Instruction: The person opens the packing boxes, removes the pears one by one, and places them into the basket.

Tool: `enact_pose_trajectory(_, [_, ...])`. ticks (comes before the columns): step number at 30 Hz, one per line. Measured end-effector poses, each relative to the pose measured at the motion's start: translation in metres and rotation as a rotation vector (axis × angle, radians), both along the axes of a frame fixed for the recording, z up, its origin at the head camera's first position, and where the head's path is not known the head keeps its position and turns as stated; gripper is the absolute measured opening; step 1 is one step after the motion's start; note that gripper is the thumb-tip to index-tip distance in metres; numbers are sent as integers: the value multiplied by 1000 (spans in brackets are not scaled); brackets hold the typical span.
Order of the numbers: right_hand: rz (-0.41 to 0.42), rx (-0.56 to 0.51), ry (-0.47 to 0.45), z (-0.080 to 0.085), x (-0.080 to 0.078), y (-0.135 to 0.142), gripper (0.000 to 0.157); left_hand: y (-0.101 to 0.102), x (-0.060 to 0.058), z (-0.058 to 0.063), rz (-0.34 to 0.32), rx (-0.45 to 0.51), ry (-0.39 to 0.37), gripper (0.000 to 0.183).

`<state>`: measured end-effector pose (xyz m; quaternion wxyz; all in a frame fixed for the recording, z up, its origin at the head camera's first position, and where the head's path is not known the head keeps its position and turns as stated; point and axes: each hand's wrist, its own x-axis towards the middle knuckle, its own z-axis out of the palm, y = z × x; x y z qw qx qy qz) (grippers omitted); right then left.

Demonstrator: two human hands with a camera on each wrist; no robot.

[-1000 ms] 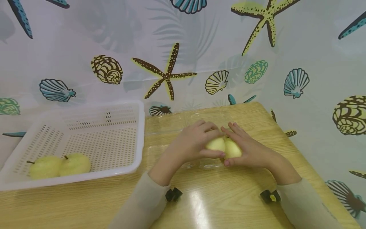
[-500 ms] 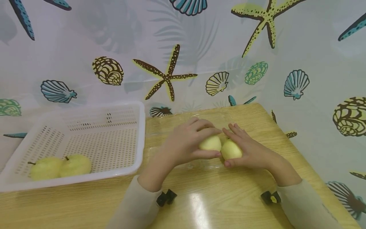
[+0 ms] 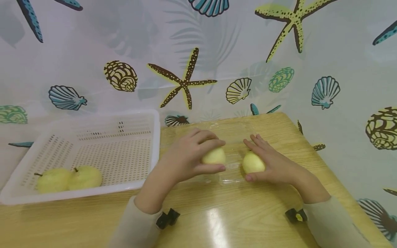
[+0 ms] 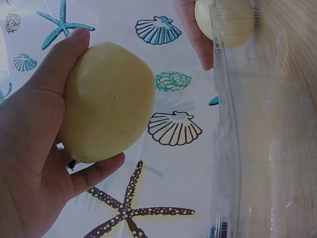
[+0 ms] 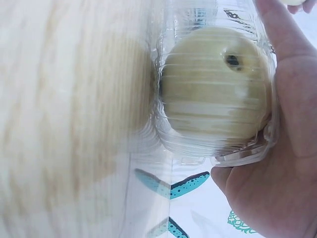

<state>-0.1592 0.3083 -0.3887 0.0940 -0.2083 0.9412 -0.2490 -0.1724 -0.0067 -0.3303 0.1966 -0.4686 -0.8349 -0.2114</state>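
My left hand (image 3: 189, 156) grips a pale yellow pear (image 3: 214, 156), fingers behind it and thumb in front. In the left wrist view this pear (image 4: 111, 101) is held up beside a clear plastic box (image 4: 230, 158), its stem pointing down toward the fingers. My right hand (image 3: 274, 165) curls round the right end of the clear box, thumb at the front and fingers at the back. A second yellow pear (image 3: 253, 162) sits inside that end. The right wrist view shows the pear (image 5: 215, 84) behind the ribbed clear wall, with the right hand (image 5: 292, 129) against the outside.
On the left stands a white perforated basket (image 3: 156, 144) with two yellow pears (image 3: 85, 177) in its near left corner. The transparent box and its opened lid (image 3: 231, 129) lie on the wooden table (image 3: 198, 213). A shell-patterned cloth (image 3: 149, 41) hangs behind the table and on the right.
My left hand has moved left with its pear, away from the pear at the right end of the box. The right hand has stayed in place.
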Motion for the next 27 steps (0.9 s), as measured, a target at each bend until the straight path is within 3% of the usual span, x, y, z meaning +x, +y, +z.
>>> enact_pose_trajectory(8, [-4, 1, 6, -1, 0, 3, 107, -19, 2, 0, 29, 10, -15, 57])
enact_pose_trajectory(17, [3, -12, 9, -1, 1, 4, 108, -29, 3, 6, 26, 58, 19, 58])
enact_pose_trajectory(27, [11, -23, 4, -1, 0, 1, 107, -45, 5, 12, 82, 60, 2, 57])
